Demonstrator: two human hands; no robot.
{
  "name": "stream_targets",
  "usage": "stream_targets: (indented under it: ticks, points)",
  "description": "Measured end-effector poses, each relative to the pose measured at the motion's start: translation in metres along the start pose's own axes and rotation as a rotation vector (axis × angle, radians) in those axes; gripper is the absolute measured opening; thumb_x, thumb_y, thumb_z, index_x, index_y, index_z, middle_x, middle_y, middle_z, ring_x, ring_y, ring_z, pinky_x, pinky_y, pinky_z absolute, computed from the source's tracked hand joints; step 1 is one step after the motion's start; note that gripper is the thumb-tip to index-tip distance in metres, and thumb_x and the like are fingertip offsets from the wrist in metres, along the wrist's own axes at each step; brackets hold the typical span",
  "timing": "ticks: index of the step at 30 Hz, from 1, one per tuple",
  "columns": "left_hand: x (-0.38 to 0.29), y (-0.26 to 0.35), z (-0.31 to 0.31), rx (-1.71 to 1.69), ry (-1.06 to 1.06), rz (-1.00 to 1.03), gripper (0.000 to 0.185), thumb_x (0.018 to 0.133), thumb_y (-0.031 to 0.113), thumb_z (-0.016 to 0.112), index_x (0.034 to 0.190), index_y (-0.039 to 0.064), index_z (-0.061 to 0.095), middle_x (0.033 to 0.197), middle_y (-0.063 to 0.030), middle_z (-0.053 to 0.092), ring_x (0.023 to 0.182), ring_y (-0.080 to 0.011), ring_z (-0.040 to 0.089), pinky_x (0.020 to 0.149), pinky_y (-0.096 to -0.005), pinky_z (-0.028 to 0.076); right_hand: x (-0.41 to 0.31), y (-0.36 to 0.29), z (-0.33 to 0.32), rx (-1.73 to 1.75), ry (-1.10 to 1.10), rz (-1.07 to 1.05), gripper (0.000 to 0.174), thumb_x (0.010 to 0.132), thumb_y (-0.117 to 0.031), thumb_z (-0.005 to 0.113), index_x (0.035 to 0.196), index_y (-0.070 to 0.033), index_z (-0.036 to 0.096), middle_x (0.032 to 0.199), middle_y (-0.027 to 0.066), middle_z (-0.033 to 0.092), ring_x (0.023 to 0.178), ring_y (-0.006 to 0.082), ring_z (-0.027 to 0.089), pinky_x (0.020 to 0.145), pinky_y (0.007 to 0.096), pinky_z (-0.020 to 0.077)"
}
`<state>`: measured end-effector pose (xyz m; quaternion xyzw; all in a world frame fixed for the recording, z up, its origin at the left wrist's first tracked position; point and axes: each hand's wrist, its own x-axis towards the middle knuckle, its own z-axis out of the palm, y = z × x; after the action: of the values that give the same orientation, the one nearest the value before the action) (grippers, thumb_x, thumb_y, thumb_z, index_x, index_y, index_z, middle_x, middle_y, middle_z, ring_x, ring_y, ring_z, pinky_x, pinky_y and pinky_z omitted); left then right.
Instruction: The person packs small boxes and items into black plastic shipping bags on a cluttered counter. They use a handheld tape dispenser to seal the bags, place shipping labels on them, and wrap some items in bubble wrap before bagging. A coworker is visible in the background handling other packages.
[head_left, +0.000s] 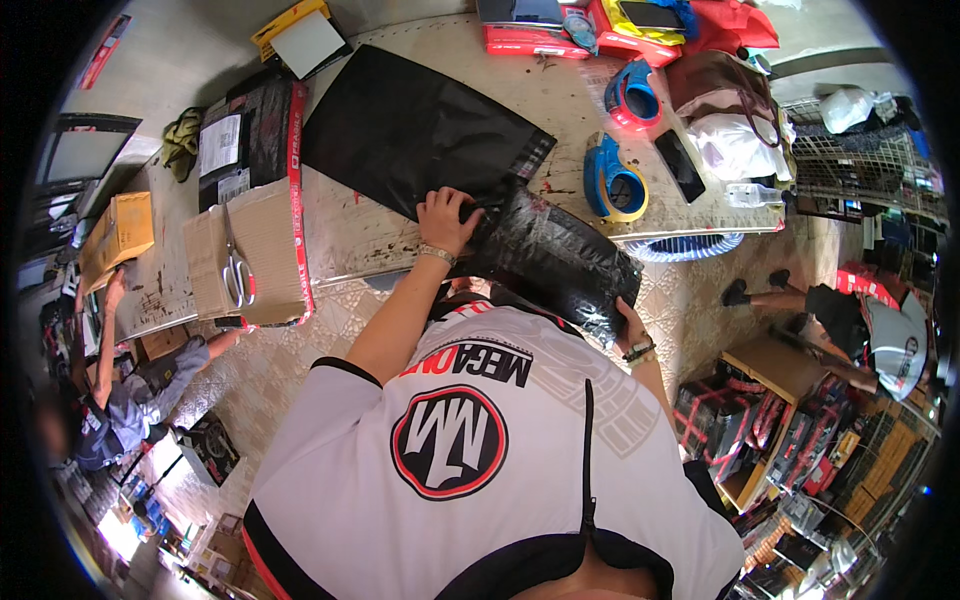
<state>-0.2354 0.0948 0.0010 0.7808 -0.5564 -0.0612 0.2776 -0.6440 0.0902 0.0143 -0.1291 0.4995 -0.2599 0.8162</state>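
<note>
A long package wrapped in black plastic (555, 251) slants across the table's front edge, close to my body. My left hand (448, 221) presses at its far left end, thumb and fingers gripping the black plastic there. At its near right end my right hand (631, 330) holds the package from the side, with some fingers hidden beneath. A flat black plastic mailer bag (420, 124) lies on the table beyond my left hand; its corner meets the package. Two tape dispensers, a blue and red one (634, 95) and a blue and yellow one (615, 180), stand right of the bag.
Scissors (237, 274) lie on a cardboard piece (206, 262) at the left, beside a black-wrapped box (262, 142). A phone (680, 166), a bag (716, 86) and red boxes (532, 41) occupy the table's right and back. Other people are at far left and far right.
</note>
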Motion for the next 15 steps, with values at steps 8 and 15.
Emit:
stream_targets:
  ticks: [8,15]
  points:
    - [0.014,-0.017,-0.012,-0.298,0.117,-0.106,0.010,0.083,0.008,0.060,0.093,0.011,0.059,0.106,-0.0056,0.057,0.079,-0.0288,0.060,0.070,-0.0381,0.049,0.002,-0.014,0.001,-0.018,-0.005,0.047,0.046,0.086,-0.023,0.063,0.125,0.000,0.051,0.118,0.0144,0.061,0.105,0.0286,0.061,0.093,0.0415,0.0485]
    - [0.012,-0.006,-0.043,0.074,0.030,0.160,0.056,0.076,0.003,0.060,0.130,0.014,0.051,0.127,-0.0068,0.050,0.098,-0.0286,0.055,0.084,-0.0369,0.049,-0.002,-0.029,0.001,0.019,-0.051,0.117,0.048,0.087,-0.030,0.062,0.122,0.002,0.053,0.115,0.0154,0.063,0.101,0.0277,0.063,0.091,0.0404,0.0504]
